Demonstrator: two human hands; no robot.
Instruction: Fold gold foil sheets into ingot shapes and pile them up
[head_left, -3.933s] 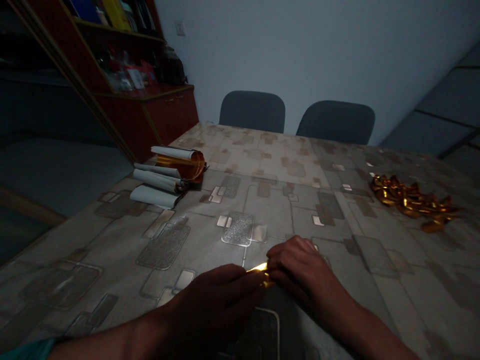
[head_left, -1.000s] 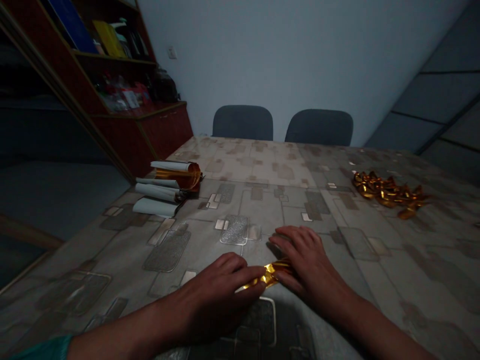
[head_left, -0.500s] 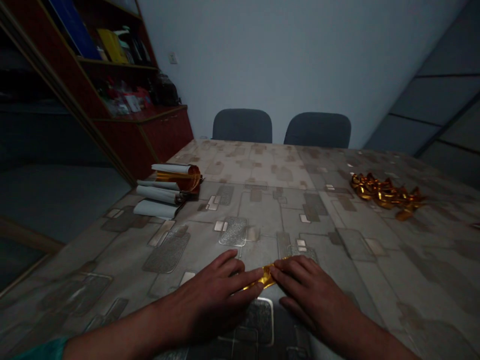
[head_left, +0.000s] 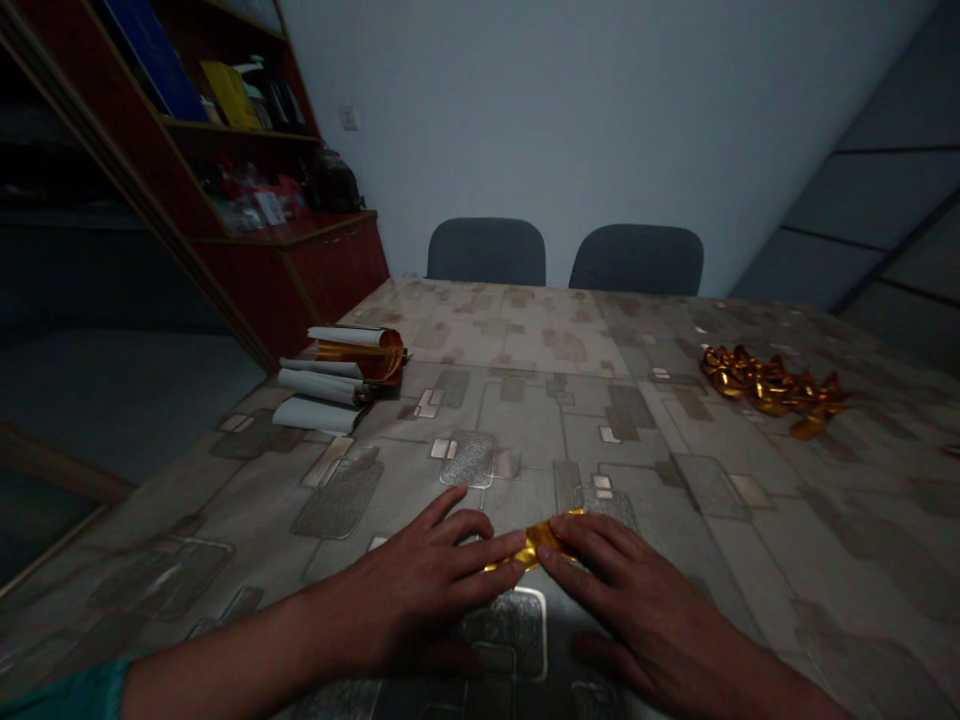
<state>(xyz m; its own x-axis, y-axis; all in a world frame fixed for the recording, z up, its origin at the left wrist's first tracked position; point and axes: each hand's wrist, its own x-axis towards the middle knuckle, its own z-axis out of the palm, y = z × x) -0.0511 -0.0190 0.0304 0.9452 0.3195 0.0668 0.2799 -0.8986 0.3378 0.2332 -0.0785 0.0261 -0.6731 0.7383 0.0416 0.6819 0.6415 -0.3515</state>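
Observation:
A narrow strip of folded gold foil paper (head_left: 534,548) lies on the table close in front of me, its ends partly covered by my fingers. From the left, my left hand (head_left: 427,575) presses its outstretched fingers on the strip, the other fingers spread apart. My right hand (head_left: 626,580) rests its fingers flat over the right part of the strip. Both hands are open, thumbs low over the table. Farther off to the right sits a heap of folded shiny gold foil pieces (head_left: 772,388). At left are curled sheets (head_left: 322,385), gold on one face and whitish on the other.
A patterned cloth (head_left: 525,410) covers the large table. Two grey chairs (head_left: 486,250) stand at its far side, before a pale wall. A red-brown cabinet (head_left: 337,262) with shelves of goods is at the back left.
The left hand's fingers have spread and straightened, and its thumb has moved down off the strip. The right thumb has shifted lower. More of the gold strip shows between the hands.

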